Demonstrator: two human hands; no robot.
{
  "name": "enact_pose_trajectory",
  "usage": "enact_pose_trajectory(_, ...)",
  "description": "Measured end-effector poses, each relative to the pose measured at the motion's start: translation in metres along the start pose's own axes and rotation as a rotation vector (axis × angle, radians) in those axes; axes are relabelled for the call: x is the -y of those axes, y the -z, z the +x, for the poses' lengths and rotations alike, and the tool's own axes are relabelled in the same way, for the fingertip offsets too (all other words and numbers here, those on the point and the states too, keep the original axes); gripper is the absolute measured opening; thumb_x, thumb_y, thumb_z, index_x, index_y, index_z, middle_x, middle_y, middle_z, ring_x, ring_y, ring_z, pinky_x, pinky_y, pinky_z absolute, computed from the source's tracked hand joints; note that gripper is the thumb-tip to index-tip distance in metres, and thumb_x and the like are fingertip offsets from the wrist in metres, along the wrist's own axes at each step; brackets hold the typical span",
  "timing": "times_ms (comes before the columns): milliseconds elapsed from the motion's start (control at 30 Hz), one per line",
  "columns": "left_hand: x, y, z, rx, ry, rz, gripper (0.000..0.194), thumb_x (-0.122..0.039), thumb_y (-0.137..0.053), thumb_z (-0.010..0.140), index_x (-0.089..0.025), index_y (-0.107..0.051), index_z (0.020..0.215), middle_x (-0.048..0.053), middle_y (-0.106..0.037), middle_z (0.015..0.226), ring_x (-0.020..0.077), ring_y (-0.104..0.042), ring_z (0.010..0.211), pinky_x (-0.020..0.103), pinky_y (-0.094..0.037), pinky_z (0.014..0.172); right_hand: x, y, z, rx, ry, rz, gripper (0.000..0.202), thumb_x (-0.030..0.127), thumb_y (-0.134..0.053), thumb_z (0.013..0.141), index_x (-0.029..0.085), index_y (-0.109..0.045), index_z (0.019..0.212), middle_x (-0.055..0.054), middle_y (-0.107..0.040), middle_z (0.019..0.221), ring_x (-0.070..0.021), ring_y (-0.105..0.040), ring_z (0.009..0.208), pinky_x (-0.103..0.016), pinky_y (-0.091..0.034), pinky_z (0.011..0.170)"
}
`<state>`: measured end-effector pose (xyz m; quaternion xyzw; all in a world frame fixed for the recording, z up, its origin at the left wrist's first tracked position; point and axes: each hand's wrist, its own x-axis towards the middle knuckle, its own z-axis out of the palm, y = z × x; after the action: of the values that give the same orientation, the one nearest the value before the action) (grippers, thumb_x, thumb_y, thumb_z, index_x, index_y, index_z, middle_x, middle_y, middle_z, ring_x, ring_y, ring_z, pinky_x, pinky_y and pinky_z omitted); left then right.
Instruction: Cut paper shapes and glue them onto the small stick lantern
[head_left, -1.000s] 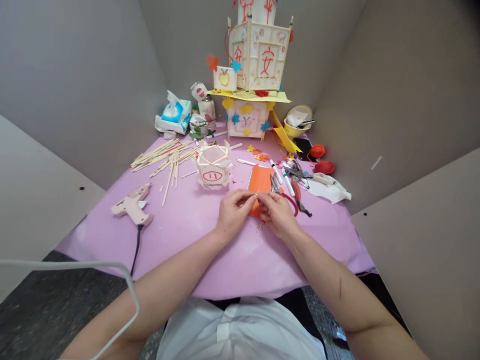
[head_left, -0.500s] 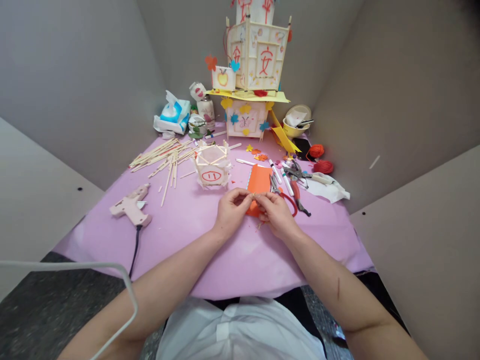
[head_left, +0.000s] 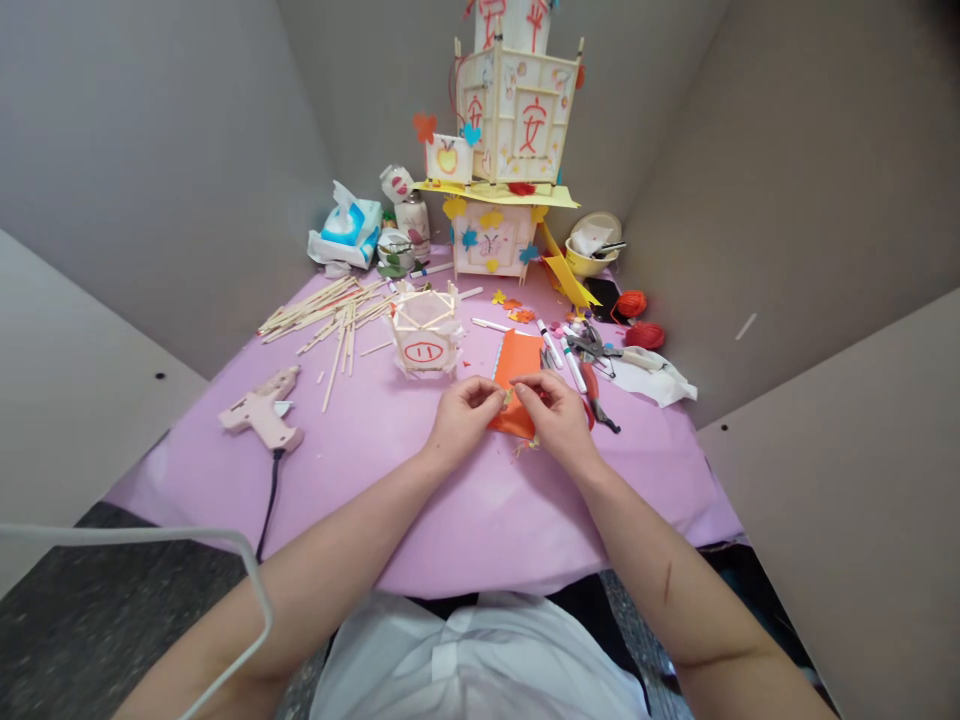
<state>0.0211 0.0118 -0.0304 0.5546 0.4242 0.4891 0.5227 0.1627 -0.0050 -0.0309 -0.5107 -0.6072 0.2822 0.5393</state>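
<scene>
My left hand (head_left: 466, 412) is closed in a pinch on a small yellow piece (head_left: 508, 397), which looks like thread or cord. Close beside it, my right hand (head_left: 556, 412) has thumb and forefinger pinched together; what is between them is too small to make out. Pale yellow strands (head_left: 528, 445) stick out below the right hand, over the purple cloth. Both hands hover over an orange sheet (head_left: 519, 352). Scissors (head_left: 546, 358) lie partly hidden behind the right hand. A small paper lantern (head_left: 424, 340) on a stick frame stands just beyond the left hand.
A glue gun (head_left: 262, 408) with a black cable lies at left, below many wooden sticks (head_left: 322, 308). At right are markers (head_left: 549, 343), pliers (head_left: 592, 390) and red yarn (head_left: 643, 335). A tall paper lantern tower (head_left: 491, 235) stands at the back.
The fingertips of my two hands have drawn slightly apart, showing more of the yellow piece between them. My right hand now covers more of the scissors.
</scene>
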Motion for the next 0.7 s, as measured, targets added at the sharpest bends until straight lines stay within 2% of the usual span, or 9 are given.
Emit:
enact_pose_trajectory(200, 0.001, 0.000, -0.001, 0.046, -0.058, 0.100, 0.012, -0.026, -0.062, 0.072, -0.015, -0.062, 0.069, 0.000, -0.063, 0.067, 0.0110, -0.055, 0.063, 0.022, -0.043, 0.062, 0.000, 0.002, 0.003, 0.077, -0.044, -0.021, 0.012, 0.030, -0.060, 0.078, 0.020, -0.067, 0.076, -0.002, -0.063, 0.079, -0.0152, -0.056, 0.073, -0.027, -0.042, 0.067)
enact_pose_trajectory(333, 0.002, 0.001, 0.000, 0.074, -0.011, 0.105, 0.014, -0.028, -0.062, 0.072, -0.014, -0.061, 0.069, 0.000, -0.062, 0.066, 0.0107, -0.054, 0.061, 0.022, -0.041, 0.061, 0.001, 0.003, 0.005, 0.106, -0.126, 0.005, 0.013, 0.029, -0.059, 0.077, 0.018, -0.065, 0.071, -0.001, -0.063, 0.072, -0.0136, -0.055, 0.067, -0.026, -0.042, 0.065)
enact_pose_trajectory(500, 0.006, 0.004, 0.002, 0.119, 0.078, -0.009, 0.013, -0.026, -0.063, 0.071, -0.014, -0.061, 0.071, 0.000, -0.063, 0.067, 0.0096, -0.054, 0.061, 0.021, -0.041, 0.061, 0.000, 0.003, 0.005, 0.120, -0.216, 0.068, 0.016, 0.033, -0.061, 0.073, 0.017, -0.063, 0.073, -0.001, -0.063, 0.071, -0.0142, -0.056, 0.067, -0.026, -0.043, 0.066)
enact_pose_trajectory(700, 0.011, 0.005, 0.004, 0.137, 0.158, -0.102, 0.015, -0.028, -0.064, 0.070, -0.014, -0.062, 0.072, 0.000, -0.063, 0.067, 0.0086, -0.054, 0.058, 0.020, -0.040, 0.058, 0.000, 0.004, 0.005, 0.118, -0.246, 0.079, 0.018, 0.034, -0.060, 0.073, 0.016, -0.063, 0.073, -0.001, -0.062, 0.071, -0.0139, -0.055, 0.068, -0.026, -0.043, 0.066)
